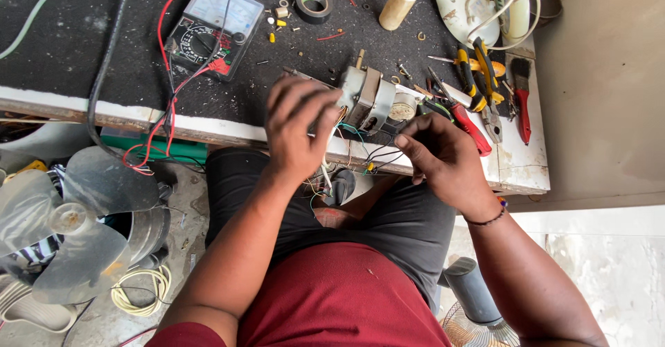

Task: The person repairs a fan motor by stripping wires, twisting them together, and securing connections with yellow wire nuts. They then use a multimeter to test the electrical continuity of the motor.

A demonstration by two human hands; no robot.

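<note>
A small grey metal motor (370,98) sits at the near edge of the dark work surface (83,49), just in front of the person's lap. It lies with its long side running along that edge.

The left hand (299,131) is right at the left end of the motor. Its fingers are curled in, but the back of the hand hides what they pinch, so the hold cannot be told. The right hand (447,160) is just to the right of the motor and a bit nearer the person. Its fingertips are pressed together on thin wires (377,154) that hang from the motor over the edge. The left hand is the nearer one to the motor body.

Left of the motor lies a meter (208,32) with red leads. Right of the motor are pliers (478,77) with yellow and black handles and a small brush (523,94). Behind the motor are a roll of black tape (313,4) and a glue bottle (400,4).
</note>
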